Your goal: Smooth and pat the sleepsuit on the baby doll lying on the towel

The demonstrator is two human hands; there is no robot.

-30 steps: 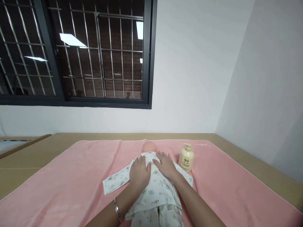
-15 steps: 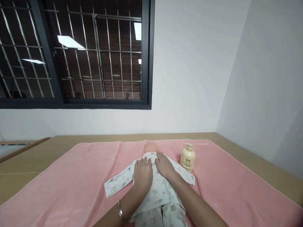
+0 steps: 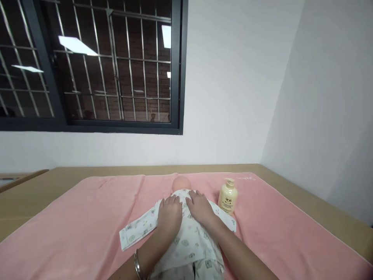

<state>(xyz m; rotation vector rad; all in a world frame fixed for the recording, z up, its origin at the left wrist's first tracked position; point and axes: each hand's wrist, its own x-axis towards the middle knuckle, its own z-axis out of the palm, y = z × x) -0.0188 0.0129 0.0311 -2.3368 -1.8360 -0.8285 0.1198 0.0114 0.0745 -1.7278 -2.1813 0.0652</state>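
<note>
On the pink towel (image 3: pixel 87 225), a baby doll (image 3: pixel 186 233) is lying on its back in a printed white sleepsuit (image 3: pixel 189 243), its bare head (image 3: pixel 181 182) pointing toward the window (image 3: pixel 87 66) wall. Both hands are resting flat on the doll's chest: the left hand (image 3: pixel 169 214) is pressing on the side of the chest where one sleeve (image 3: pixel 136 230) is spreading out over the towel, and the right hand (image 3: pixel 201 208) is lying just beside it on the other side, thumbs nearly meeting over the middle of the doll. The fingers of both hands are lying spread and relaxed, gripping nothing, only touching the cloth. A metal bangle (image 3: pixel 136 266) is sitting on the left wrist.

A cream pump bottle (image 3: pixel 227 196) is standing upright on the towel near the doll's shoulder, on the right hand's side and close to that forearm.

As a judgement, the bottle looks like the main hazard: an outward sweep of the right elbow or wrist could be knocking it over, and if the pump is unlocked it might leak onto the towel. The loose sleepsuit may also be bunching under the palms if they slide, dragging the fabric toward the doll's neck. The bangle could be catching on the cloth.
</note>
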